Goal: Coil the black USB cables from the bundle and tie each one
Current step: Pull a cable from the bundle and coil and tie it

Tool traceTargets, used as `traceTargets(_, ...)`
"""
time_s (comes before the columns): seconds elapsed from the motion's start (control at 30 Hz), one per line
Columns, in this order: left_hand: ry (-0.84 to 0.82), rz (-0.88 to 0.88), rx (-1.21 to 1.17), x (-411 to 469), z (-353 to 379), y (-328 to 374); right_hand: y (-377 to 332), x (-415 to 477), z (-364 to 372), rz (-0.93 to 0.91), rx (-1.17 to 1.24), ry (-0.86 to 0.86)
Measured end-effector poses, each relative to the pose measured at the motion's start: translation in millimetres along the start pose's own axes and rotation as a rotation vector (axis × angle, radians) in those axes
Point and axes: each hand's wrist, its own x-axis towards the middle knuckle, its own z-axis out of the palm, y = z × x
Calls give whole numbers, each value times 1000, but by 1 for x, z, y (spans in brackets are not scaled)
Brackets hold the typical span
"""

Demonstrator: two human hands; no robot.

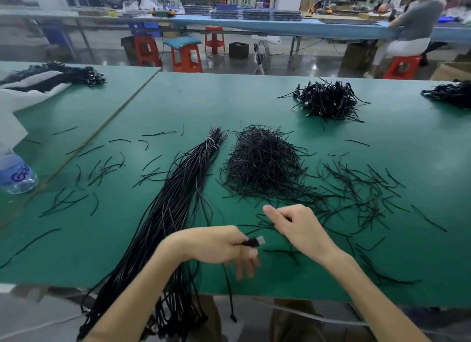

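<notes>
A long bundle of black USB cables (178,196) lies on the green table (178,99), bound with a white tie at its far end and hanging over the near edge. My left hand (219,244) pinches one black USB cable (254,241) by its plug; the cable droops below the table edge. My right hand (295,227) rests among loose ties and appears to pinch a black twist tie (257,229), its index finger pointing left. A heap of black twist ties (262,160) sits in the middle. A pile of coiled, tied cables (328,100) lies far right.
Loose ties are scattered across the table. A water bottle (16,170) stands at the left edge. More cable piles lie at far left (63,73) and far right (451,93). Red stools and a seated person (407,28) are behind the table.
</notes>
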Motion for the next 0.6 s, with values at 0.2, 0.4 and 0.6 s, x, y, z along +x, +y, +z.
traceTargets(0.2, 499, 123, -503, 21, 14, -4, -35, 2, 16, -67, 316, 102)
traceTargets(0.4, 626, 510, -1589, 32, 9, 2, -28, -9, 47, -146, 210, 47)
traceTargets(0.6, 538, 369, -1036, -5, -1, -11, 13, 2, 35, 15, 185, 121)
